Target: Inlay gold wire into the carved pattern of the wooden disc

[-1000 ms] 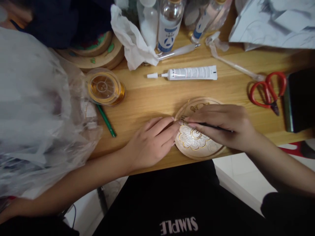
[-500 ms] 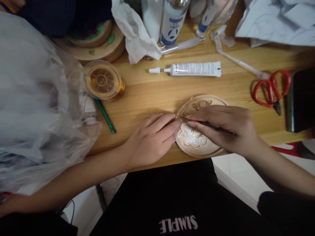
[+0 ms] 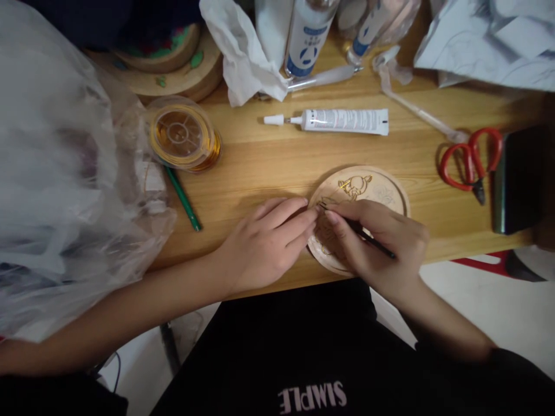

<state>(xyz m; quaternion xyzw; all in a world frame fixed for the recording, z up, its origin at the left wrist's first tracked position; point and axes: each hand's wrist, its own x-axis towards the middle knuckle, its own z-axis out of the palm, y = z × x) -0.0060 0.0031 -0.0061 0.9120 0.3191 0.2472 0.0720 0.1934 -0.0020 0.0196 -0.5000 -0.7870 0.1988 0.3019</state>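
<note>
A round wooden plate (image 3: 333,178) with a raised rim lies near the table's front edge, with gold wire outlines (image 3: 356,186) and faint drawn lines on it. My right hand (image 3: 384,234) is closed in a pinch around slim black tweezers (image 3: 375,241), their tips over the plate's left part. My left hand (image 3: 273,240) reaches in from the left, with its fingers bent together and the fingertips meeting the tweezers' tips at the plate's left rim. Whatever lies between those fingertips is hidden. The right hand covers much of the plate's lower right.
Behind the plate lies a white glue tube (image 3: 344,121). Red-handled scissors (image 3: 470,159) and a dark box-like object (image 3: 518,179) are on the right. Leftward are a gold wire spool (image 3: 184,136), a green pencil (image 3: 184,199) and a plastic bag (image 3: 78,190). Bottles (image 3: 310,37) and tissue (image 3: 247,58) stand behind.
My right hand has shifted left and turned, baring the plate's right rim and more of the upper wire outline. The tweezers' tips stay by the left fingertips. The left hand hardly moves.
</note>
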